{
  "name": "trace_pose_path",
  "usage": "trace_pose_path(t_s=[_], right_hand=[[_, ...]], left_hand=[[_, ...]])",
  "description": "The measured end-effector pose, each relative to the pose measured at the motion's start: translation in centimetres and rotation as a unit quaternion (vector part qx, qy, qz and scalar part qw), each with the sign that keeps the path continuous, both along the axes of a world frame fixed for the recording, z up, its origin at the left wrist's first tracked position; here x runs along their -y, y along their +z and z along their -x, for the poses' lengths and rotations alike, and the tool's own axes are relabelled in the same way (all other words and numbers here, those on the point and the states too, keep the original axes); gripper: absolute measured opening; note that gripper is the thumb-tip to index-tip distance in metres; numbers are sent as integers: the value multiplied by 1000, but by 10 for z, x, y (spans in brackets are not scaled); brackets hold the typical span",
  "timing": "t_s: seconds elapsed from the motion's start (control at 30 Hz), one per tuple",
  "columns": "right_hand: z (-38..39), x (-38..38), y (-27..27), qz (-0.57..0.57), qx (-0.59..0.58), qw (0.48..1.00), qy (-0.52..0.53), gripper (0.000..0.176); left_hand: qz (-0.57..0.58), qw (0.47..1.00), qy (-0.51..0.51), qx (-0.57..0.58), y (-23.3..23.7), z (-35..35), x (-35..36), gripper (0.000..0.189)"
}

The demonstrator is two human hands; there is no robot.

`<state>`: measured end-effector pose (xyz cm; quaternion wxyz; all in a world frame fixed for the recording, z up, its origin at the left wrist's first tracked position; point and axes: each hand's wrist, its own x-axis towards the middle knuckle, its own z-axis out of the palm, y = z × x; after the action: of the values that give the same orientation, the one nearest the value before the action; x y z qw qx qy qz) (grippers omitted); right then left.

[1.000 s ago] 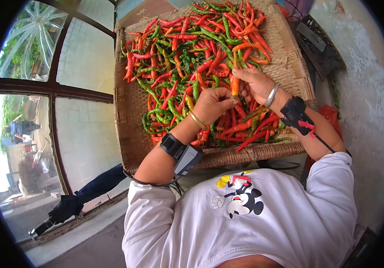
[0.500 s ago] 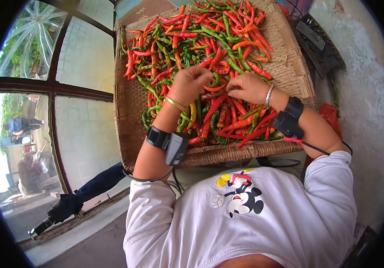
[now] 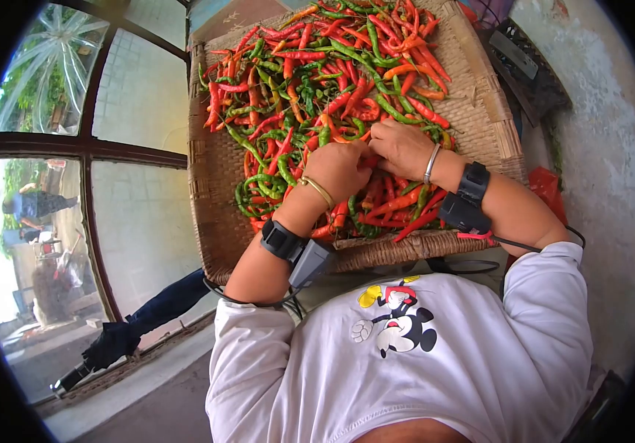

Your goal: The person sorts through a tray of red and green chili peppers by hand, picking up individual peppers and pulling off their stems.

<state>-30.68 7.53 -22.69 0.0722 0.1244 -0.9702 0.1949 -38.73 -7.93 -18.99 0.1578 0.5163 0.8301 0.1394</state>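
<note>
My left hand [image 3: 334, 171] is closed, its fingertips pinching at a red chili pepper [image 3: 368, 158] over the middle of the heap. My right hand [image 3: 404, 150] meets it there, fingers bent and closed at the same pepper. Most of that pepper is hidden by the fingers. Beneath and around both hands lie red, green and orange chili peppers [image 3: 299, 55], piled in a shallow woven basket [image 3: 472, 77]. A gold bangle circles my left wrist, a silver one my right.
Glass window panes [image 3: 140, 96] in dark frames stand along the left. A folded dark umbrella [image 3: 162, 306] leans by the sill. Beyond the basket's right side are a black object [image 3: 528, 70] and a red plastic bag [image 3: 546, 190]. Through the glass, a person [image 3: 37, 204] is outside.
My left hand has moved right and down, and its fingers now meet those of my right hand. My right hand has shifted slightly left. A red pepper shows between them.
</note>
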Motion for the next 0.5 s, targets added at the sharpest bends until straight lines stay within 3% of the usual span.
trace_pose_path(t_s=[0.03, 0.07, 0.1, 0.13, 0.17, 0.2, 0.23, 0.27, 0.3, 0.33, 0.37, 0.4, 0.47, 0.5], right_hand=[[0, 0, 0, 16, -29, 999, -4, 16], [1, -2, 3, 17, -29, 999, -5, 16], [1, -6, 10, 91, 35, 995, -20, 16], [1, -10, 17, 164, 97, 981, -35, 16], [-1, -14, 24, 238, 110, 964, -44, 13], [-1, -17, 28, 238, 108, 964, -43, 13], [0, -21, 30, 386, 144, 910, -49, 12], [0, -23, 31, 524, 176, 832, -52, 11], [0, -23, 30, 609, 167, 772, -63, 10], [-1, -23, 30, 610, 166, 773, -62, 10], [-2, -23, 29, 657, 173, 730, -73, 10], [-3, -23, 29, 701, 180, 684, -85, 11], [-4, -18, 27, 715, 186, 669, -81, 13], [-4, -16, 26, 729, 194, 652, -76, 14]], left_hand=[[1, 1000, 0, -1, 2, 4, 1, 27], [-40, 994, 22, 104, 5, 9, 3, 24], [-80, 974, 43, 206, 8, 14, 5, 22], [-81, 975, 43, 204, 6, 19, 5, 22], [-161, 917, 86, 355, 2, 25, 6, 17], [-234, 827, 125, 495, 4, 27, 7, 13], [-242, 769, 166, 568, 14, 28, 9, 13], [-243, 770, 165, 566, 14, 30, 9, 13], [-283, 699, 145, 641, 13, 32, 9, 16], [-319, 619, 123, 707, 11, 33, 10, 21], [-319, 652, 152, 670, 7, 29, 6, 26], [-319, 653, 152, 670, 6, 23, 3, 26], [-285, 738, 148, 594, 4, 12, -2, 22], [-268, 743, 157, 593, -2, 9, -4, 18]])
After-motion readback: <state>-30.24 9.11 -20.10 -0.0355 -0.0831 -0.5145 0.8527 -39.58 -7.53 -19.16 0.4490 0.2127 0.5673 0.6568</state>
